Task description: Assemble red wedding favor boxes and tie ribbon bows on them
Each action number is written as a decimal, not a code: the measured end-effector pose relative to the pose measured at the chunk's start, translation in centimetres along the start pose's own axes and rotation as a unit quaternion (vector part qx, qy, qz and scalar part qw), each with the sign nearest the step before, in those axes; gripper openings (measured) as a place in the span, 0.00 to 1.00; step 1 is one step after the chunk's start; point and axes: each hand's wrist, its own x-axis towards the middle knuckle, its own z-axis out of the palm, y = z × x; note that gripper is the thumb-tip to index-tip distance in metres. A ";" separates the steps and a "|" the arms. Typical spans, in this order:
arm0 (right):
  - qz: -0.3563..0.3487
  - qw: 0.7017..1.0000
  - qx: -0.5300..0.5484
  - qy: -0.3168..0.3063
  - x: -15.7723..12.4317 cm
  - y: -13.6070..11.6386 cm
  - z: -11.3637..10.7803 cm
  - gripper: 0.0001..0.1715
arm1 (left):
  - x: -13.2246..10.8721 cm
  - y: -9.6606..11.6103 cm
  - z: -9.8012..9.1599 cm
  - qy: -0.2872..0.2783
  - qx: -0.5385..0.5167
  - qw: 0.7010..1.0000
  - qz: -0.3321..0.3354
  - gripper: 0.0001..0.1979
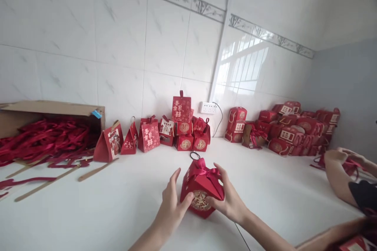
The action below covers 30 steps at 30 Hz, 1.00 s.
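A red gift box (202, 186) with a magenta ribbon bow (203, 169) on top and a gold round emblem on its front stands on the white table before me. My left hand (172, 200) cups its left side, thumb on the front face and forefinger raised. My right hand (228, 196) grips the right side, with its thumb by the emblem and its fingers reaching up around the back near the bow. A dark hair tie or cord loop (194, 155) lies just behind the box.
Red boxes (185, 141) line the tiled wall, with a large pile (300, 129) at the right. An open cardboard carton (53, 106) full of red ribbons stands left, wooden sticks (97, 169) before it. Another person's arms (338, 168) work at the right edge.
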 end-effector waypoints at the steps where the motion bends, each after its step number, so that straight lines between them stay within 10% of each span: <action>1: 0.013 0.999 -0.003 0.038 0.5 0.0 -0.2 0.50 | 0.1 -0.4 0.1 0.005 0.023 1.000 -0.018 0.35; 10: 0.136 0.909 -0.189 0.345 7.7 2.1 -6.4 0.42 | -0.8 0.4 0.0 -0.055 0.099 0.993 -0.045 0.29; 15: 0.281 0.873 -0.262 0.302 10.5 5.5 -7.5 0.39 | -1.0 1.0 -0.1 -0.081 0.133 0.987 -0.030 0.28; 30: 0.313 0.869 -0.197 0.328 19.5 8.8 -3.9 0.49 | -0.1 0.3 0.5 -0.103 0.144 0.983 -0.036 0.30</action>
